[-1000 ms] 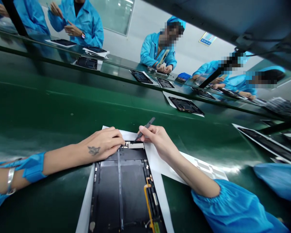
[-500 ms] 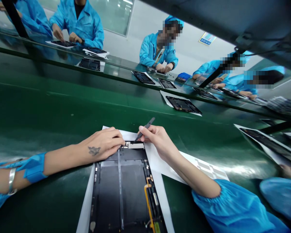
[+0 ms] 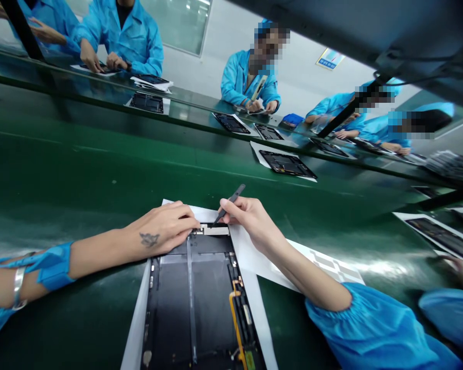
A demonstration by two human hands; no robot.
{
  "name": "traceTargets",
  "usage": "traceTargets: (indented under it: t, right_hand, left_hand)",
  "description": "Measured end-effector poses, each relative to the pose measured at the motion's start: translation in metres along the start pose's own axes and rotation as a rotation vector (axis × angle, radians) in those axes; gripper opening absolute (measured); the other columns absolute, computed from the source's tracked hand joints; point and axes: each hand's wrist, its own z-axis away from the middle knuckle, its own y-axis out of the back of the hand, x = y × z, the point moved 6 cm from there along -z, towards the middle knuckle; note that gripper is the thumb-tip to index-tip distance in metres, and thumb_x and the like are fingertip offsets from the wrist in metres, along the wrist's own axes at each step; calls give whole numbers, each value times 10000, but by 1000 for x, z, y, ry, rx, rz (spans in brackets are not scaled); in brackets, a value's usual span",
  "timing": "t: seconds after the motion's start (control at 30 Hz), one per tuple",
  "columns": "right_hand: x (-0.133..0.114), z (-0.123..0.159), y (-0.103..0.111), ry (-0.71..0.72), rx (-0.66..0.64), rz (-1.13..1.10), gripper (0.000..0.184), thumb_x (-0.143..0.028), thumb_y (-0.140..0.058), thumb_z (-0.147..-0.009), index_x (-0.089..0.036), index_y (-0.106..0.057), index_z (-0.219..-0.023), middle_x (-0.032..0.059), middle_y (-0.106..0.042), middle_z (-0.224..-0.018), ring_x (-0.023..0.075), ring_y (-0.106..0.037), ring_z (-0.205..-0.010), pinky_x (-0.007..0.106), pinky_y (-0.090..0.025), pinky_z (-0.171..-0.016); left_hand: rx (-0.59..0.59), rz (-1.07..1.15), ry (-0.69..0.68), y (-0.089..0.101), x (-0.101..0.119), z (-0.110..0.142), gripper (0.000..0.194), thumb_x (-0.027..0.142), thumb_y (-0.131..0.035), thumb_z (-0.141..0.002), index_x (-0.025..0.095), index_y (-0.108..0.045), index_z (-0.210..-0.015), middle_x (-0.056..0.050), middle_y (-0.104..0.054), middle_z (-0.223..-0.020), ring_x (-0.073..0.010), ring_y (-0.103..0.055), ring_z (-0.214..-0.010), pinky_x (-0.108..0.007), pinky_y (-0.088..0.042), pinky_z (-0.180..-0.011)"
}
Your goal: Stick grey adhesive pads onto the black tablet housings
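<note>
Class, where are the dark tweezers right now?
In the head view, the tweezers are in the right hand, tips down at the far end of the opened device.

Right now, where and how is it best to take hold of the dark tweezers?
Best, I think, by the wider upper end of the tweezers, coming from above and the far side: it slants up free of the right hand, while the narrow tip points down at the open device.

So the black tablet [image 3: 212,303]'s lying flat and opened up, orange ribbon [image 3: 233,313] showing, short end facing the tabletop [image 3: 100,185]'s far edge, with slim dark tweezers [image 3: 236,195] slanting down to that end.
</note>
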Motion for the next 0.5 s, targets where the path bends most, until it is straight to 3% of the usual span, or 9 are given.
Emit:
traceTargets:
  t: [0.23,0.5]
  right_hand:
    - [-9,-7,-6,-8,-32,3,467,-617,-758,-700,-178,-615,-627,11,-608,-561,146,-563,-570,315,-468,-636]
    - [-4,-3,-2,-5,-28,-8,465,-605,-739,-724,-183,-603,-584,18,-610,-565,147,-558,-583,299,-448,-624]
  left_hand:
    - [2,-3,-5,-2,-1,0,271,170,-383,-1029,151,-652,-1052,-79,-643,-1011,-198,-586,-906,-315,-482,-778]
    - [7,36,1,-5,-3,2,247,167,-405,-1029,161,-645,-1088,-77,-635,-1049,-198,-583,-930,-314,-469,-789]
